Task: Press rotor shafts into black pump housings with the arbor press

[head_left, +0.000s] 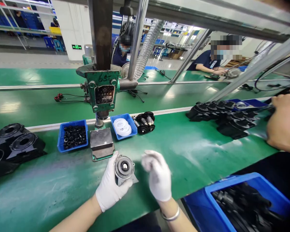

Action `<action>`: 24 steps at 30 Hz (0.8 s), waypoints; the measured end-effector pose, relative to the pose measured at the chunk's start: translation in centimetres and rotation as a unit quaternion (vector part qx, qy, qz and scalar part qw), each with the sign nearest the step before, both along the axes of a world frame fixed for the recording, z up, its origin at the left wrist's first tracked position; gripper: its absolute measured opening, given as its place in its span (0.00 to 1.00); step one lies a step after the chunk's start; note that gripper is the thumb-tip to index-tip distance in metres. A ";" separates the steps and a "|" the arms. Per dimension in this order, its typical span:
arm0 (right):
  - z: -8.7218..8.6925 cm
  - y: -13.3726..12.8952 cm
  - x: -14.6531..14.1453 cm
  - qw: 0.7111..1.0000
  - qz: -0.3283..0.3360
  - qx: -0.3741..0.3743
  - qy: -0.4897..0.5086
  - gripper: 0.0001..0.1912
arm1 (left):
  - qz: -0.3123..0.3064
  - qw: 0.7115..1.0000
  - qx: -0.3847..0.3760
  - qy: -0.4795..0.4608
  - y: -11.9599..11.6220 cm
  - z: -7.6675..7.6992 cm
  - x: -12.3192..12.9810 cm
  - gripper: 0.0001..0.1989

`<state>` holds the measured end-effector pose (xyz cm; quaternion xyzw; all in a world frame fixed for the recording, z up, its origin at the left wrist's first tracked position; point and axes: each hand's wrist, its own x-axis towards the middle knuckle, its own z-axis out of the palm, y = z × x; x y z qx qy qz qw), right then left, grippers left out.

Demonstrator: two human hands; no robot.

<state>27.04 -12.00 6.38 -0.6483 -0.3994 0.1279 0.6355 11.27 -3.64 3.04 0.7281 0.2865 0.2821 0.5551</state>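
Observation:
In my gloved left hand is a round grey motor housing with a black ring and a small bright shaft end at its centre. The fingers and thumb wrap around its side, above the green bench. My gloved right hand hovers to the right of the housing, apart from it. Its fingers are curled together, slightly blurred at the tips, and whatever they may hold is hidden. Just beyond my left hand stands the flat metal block of a green press.
A blue bin of small black parts and a blue bin of white rings flank the press. Rotors lie beside them. Black housings stand left, others right. A blue crate is lower right; a neighbour's arm reaches in.

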 end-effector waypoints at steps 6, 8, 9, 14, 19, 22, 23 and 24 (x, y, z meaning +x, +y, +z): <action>1.3 1.2 1.6 0.994 -0.010 -0.043 -0.098 0.21 | -0.004 1.000 -0.008 -0.008 0.0 -0.1 -0.1 0.45; 2.1 2.9 3.5 0.981 -0.048 -0.067 -0.176 0.19 | 0.000 1.000 0.000 -0.008 -0.1 -0.5 -0.1 0.44; 2.5 4.2 4.5 0.963 -0.041 -0.093 -0.250 0.16 | 0.002 1.000 0.001 -0.013 -0.1 -0.7 -0.1 0.44; 3.8 11.9 7.1 0.842 0.047 -0.161 -0.512 0.12 | 0.000 1.000 -0.010 -0.017 -0.2 -1.1 0.0 0.45; 3.7 15.2 7.7 0.824 0.087 -0.164 -0.536 0.04 | -0.009 1.000 -0.018 -0.007 -0.1 -1.0 0.1 0.45; 4.3 15.7 8.5 0.837 0.077 -0.148 -0.521 0.05 | -0.012 1.000 -0.020 -0.010 -0.1 -1.4 0.2 0.46; 4.7 15.7 8.7 0.846 0.068 -0.141 -0.510 0.05 | -0.013 1.000 -0.017 -0.012 0.0 -1.4 0.2 0.46; 5.2 15.6 8.9 0.855 0.057 -0.133 -0.497 0.05 | -0.014 1.000 -0.013 -0.014 0.0 -1.5 0.1 0.46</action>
